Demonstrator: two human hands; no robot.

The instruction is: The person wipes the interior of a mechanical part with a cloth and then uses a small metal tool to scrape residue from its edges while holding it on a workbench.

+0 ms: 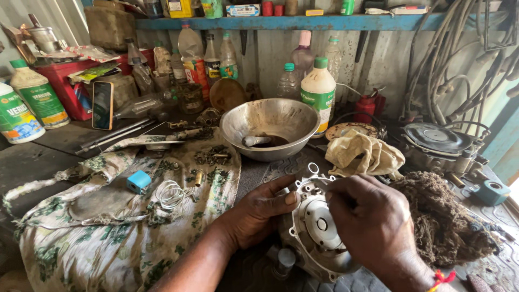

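Metal engine cover [319, 227] sits tilted between your hands: your left hand [265, 213] clamps its left rim, your right hand [367, 221] pinches at its upper edge, above the desk [32, 162].

Illumination is soft, diffuse daylight. The strongest source lies at the right edge of the frame, where a narrow strip is overexposed to white. The steel bowl [270, 127] shows broad, mild highlights on its rim and inner wall; the metal cover [319, 227] shows pale sheen without hard glare. Shadows are soft-edged. The darkest zones lie under both forearms at the bottom centre and on the bench [32, 162] at far left. Focus is sharp across the centre. Wide-angle distortion bends the blue shelf [292, 22] and stretches objects towards the corners. Slight softness appears at the frame edges. No motion blur is evident.
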